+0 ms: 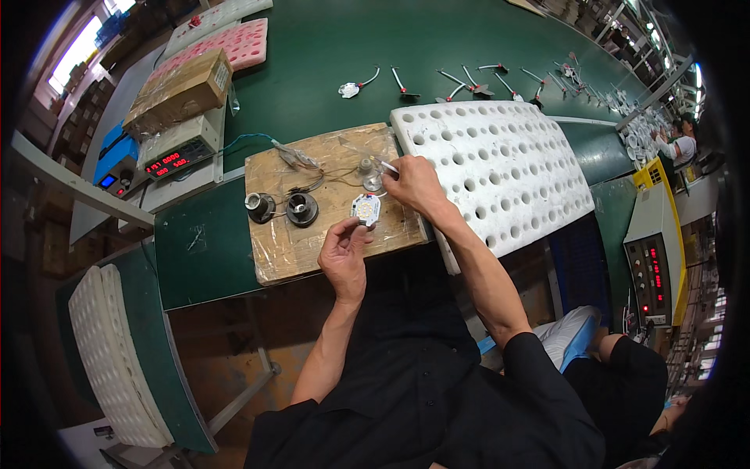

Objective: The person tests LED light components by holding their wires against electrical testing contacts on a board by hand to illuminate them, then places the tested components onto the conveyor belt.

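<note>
Left hand (344, 252): fingertips are pinching the lower edge of a small white round lamp module with short leads (366, 209), holding it just above the near side of the tape-wrapped wooden test board (297, 242). Likely light, stiff and fragile; best gripped by its rim. Right hand (414, 184): fingers are closing on a thin white wire (387, 165) over the board. Right of the board, a white foam tray with round holes (500, 172) is lying empty.

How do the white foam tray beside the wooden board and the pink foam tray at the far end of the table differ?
The white foam tray lies next to the right hand; the pink foam tray lies far off, behind a cardboard box. The white one looks larger and wholly uncovered; the box hides part of the pink one. Both have rows of round holes.
</note>
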### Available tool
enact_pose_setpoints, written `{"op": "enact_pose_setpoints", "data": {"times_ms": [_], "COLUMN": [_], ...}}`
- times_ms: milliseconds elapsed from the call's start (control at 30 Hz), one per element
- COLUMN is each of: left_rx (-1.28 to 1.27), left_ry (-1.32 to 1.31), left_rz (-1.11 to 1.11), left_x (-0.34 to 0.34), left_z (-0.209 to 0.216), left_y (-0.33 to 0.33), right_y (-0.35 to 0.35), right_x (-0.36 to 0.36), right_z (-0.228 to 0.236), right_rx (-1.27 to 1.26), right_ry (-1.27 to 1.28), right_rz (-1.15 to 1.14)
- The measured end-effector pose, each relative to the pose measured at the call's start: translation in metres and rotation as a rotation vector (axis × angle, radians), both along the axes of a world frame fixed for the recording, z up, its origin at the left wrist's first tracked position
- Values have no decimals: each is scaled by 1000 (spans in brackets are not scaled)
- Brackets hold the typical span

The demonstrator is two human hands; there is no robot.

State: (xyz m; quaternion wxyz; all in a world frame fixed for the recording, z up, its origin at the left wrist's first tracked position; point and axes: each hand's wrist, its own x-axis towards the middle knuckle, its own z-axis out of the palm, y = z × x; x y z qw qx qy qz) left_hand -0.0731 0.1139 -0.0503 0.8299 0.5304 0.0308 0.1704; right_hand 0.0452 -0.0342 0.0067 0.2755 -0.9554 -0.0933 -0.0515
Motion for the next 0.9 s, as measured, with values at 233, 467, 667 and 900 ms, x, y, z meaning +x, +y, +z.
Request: {"op": "enact_pose_setpoints", "data": {"times_ms": [233,467,667,900], "left_rx": [41,-83,-86,-124], "left_ry": [48,100,109,117], "left_rz": [41,78,80,83], "left_x": [4,6,7,8], "left_z": [6,5,9,11], "left_y": [4,7,4,3], "right_y": [9,15,16,17], "right_x": [5,7,8,8], "right_z": [-2,-3,-1,0], "right_rx": [-47,-112,-141,-151], "right_ry": [77,57,47,63], "right_rz": [-25,-72,-73,-75]}}
